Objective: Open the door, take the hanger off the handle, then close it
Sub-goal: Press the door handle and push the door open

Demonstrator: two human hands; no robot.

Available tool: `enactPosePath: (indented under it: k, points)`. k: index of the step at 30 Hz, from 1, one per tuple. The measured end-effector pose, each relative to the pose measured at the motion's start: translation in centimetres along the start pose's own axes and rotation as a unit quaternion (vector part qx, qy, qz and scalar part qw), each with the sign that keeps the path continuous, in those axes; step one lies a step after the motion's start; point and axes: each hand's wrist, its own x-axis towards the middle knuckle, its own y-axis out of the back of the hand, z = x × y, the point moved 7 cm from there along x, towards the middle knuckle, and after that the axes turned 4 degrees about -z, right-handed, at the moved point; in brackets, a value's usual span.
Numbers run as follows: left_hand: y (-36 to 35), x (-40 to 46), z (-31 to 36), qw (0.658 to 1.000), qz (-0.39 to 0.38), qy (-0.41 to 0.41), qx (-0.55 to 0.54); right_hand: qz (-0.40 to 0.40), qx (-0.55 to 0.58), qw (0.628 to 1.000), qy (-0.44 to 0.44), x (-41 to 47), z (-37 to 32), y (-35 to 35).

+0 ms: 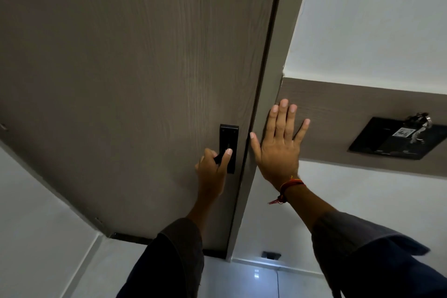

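Left hand (214, 164) is wrapped around the black metal lever handle (221, 156) near the right edge of the grey-brown wood-grain door (133, 68), fingers curled over the lever and thumb up along the black rectangular backplate (228, 135). Likely there to turn the latch and pull or push the leaf.

Right hand (278, 145) is flat and spread, holding nothing, palm against the matching grey-brown door frame (263, 94) just beside the latch-side edge. Reads as a brace: a fixed point to react against while the other hand works the lever. A red-orange thread band (290, 185) sits on that wrist.

Door looks shut or all but shut; only a thin dark seam shows between door edge and frame.

No hanger visible on this handle. Probably on the far-side handle, but can't tell from here.

On the wood-look wall strip right of the frame: a black square wall panel (399, 139) with what looks like keys (419, 123) at its top edge. Not involved.

Judgement: opening step, hanger not yet reached.
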Motion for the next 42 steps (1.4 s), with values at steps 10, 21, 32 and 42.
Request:
enactPosePath:
  k: [10, 21, 32, 42]
  points:
    - [1.1, -2.9, 0.0, 0.991, -0.063, 0.057, 0.102, 0.008, 0.028, 0.999, 0.018, -0.1, 0.0, 1.1]
    - [5.6, -6.4, 7.1, 0.909, -0.050, -0.017, 0.414, -0.046, 0.108, 0.990, 0.079, -0.3, 1.0, 3.6]
    - [6.4, -13.9, 10.7, 0.826, 0.005, 0.050, 0.561, -0.060, 0.151, 0.979, 0.127, -0.5, 2.1, 3.9]
    - [8.6, -19.1, 9.7, 0.826, 0.050, 0.137, 0.545, -0.075, 0.159, 0.972, 0.154, -0.5, 2.5, 3.3]
